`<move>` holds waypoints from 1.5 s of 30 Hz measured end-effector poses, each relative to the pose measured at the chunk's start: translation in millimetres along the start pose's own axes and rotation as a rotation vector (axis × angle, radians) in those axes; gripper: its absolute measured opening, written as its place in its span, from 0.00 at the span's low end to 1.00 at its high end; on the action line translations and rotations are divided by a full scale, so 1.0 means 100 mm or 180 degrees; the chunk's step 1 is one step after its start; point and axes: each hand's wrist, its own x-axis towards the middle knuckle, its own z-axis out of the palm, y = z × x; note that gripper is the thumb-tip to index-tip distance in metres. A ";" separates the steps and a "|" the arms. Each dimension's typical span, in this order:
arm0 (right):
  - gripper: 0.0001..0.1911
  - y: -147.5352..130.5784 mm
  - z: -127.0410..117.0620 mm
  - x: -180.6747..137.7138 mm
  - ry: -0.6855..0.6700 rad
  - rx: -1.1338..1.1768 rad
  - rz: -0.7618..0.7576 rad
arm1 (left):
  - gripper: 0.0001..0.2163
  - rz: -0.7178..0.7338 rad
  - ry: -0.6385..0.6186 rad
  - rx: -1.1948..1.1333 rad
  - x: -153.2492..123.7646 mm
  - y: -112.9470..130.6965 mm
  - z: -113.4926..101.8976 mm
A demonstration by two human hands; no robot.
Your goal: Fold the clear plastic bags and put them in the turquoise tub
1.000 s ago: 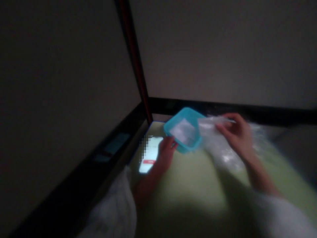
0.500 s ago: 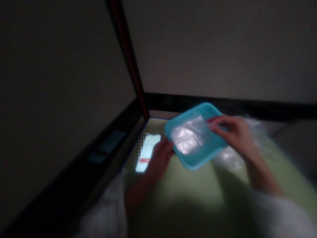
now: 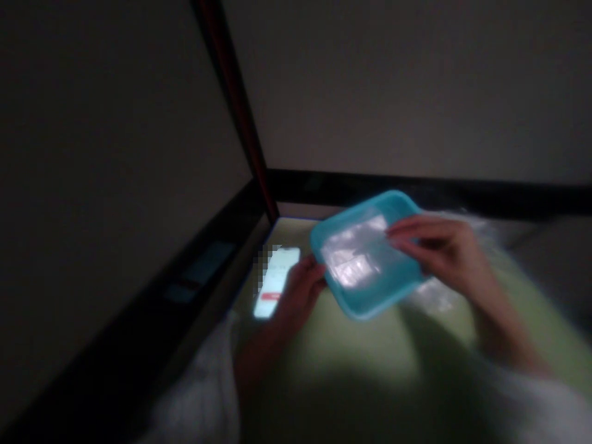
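My left hand (image 3: 305,287) grips the left edge of a shallow turquoise plastic tray (image 3: 370,303), thumb over the rim and the other fingers mostly hidden beneath it. The tray is held tilted above a green surface. Inside it lies a clear, shiny plastic bag (image 3: 354,262) that catches the light. Over the tray's right side, my right hand (image 3: 439,246) is closed in a pinch, its thumb and fingertips at the right edge of the clear bag. Whether the bag holds anything cannot be made out in the dim, blurred view.
A lit phone (image 3: 276,283) lies left of the tray on the green surface (image 3: 361,357). More crumpled clear plastic (image 3: 435,296) lies behind and below my right hand. Dark-trimmed walls meet in a corner beyond, with a dark red post (image 3: 240,117).
My right hand has shifted slightly to the right, still pinching at the bag's edge. The tray has moved very little, and my left hand keeps its hold.
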 end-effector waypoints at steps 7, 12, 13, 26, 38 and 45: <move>0.07 0.03 -0.01 0.01 -0.0398 0.0033 -0.0220 | 0.11 -0.0064 -0.0092 0.0023 0.00 0.01 0.00; 0.07 0.06 -0.05 0.02 -0.0890 0.0053 -0.0286 | 0.12 -0.0067 -0.0092 0.0098 0.00 0.00 0.00; 0.07 0.07 -0.06 0.02 -0.1026 0.0050 -0.0295 | 0.12 -0.0069 -0.0105 0.0094 0.00 0.00 0.00; 0.20 0.14 0.02 -0.01 -0.2238 -0.0612 -0.0618 | 0.12 -0.0202 -0.0221 0.0156 -0.02 0.01 0.01; 0.20 0.20 0.06 -0.05 -0.2341 -0.0950 -0.0417 | 0.14 -0.0269 -0.0203 0.0190 -0.04 0.02 0.03; 0.22 0.25 0.00 -0.13 -0.2114 -0.0944 -0.0407 | 0.12 -0.0264 -0.0167 0.0214 -0.04 0.02 0.01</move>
